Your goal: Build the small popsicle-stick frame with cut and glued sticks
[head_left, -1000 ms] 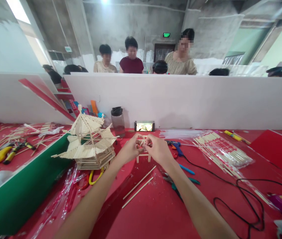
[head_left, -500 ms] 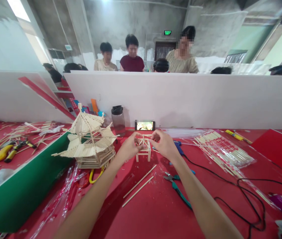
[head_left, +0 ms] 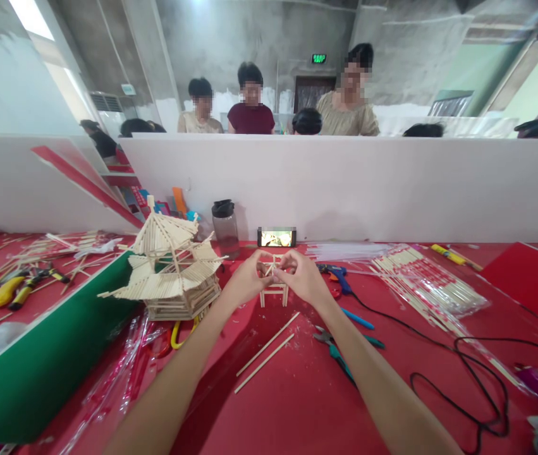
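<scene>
A small frame of wooden sticks (head_left: 274, 293) stands on the red table (head_left: 297, 404) in front of me. My left hand (head_left: 246, 280) and my right hand (head_left: 303, 276) meet over its top, fingers pinched on the upper sticks. Two loose sticks (head_left: 265, 352) lie on the table just below the frame. A finished stick pagoda (head_left: 169, 270) stands to the left of my left hand.
Teal-handled pliers (head_left: 339, 354) and a blue glue gun (head_left: 337, 277) with a black cord (head_left: 458, 373) lie to the right, beside packs of chopsticks (head_left: 427, 284). A phone (head_left: 276, 237) and a bottle (head_left: 226, 229) stand against the white partition. A green board (head_left: 45, 360) is at left. People stand beyond the partition.
My right hand had drawn apart from the frame half a second ago; now it has moved back left and both hands pinch together over the frame's top.
</scene>
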A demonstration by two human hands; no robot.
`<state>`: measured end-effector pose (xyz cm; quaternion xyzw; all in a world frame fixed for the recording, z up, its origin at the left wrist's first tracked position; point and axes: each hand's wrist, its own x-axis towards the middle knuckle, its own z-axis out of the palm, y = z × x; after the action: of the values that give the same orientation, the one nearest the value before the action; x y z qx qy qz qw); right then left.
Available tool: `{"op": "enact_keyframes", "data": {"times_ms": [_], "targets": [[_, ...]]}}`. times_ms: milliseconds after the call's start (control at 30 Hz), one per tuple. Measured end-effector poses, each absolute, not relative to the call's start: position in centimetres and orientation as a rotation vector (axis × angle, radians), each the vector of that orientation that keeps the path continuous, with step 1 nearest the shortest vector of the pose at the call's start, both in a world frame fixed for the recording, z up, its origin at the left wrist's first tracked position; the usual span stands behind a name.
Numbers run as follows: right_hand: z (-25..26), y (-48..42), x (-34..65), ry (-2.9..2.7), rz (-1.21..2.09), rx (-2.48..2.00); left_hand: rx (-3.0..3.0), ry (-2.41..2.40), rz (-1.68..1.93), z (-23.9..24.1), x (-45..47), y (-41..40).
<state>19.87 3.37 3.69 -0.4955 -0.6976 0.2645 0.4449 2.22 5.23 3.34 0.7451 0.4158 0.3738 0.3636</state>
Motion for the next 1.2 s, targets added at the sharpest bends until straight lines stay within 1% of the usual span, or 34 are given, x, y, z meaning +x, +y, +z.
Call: {"op": "enact_keyframes", "data": {"times_ms": [600, 1033, 1200], "targets": [[3.15, 4.1, 20.09, -1.68, 0.814, -1.108, 1.921, 1.012, 0.882, 4.15, 1.37, 5.29], [3.03, 4.1, 19.87, -1.682, 0.82, -1.113, 1.955, 1.005, 0.878, 3.64, 1.42, 5.35], [3.19, 4.06, 19.97, -1.668, 0.898, -1.055, 1.928, 0.999, 0.895, 3.58, 1.54, 5.32]]}}
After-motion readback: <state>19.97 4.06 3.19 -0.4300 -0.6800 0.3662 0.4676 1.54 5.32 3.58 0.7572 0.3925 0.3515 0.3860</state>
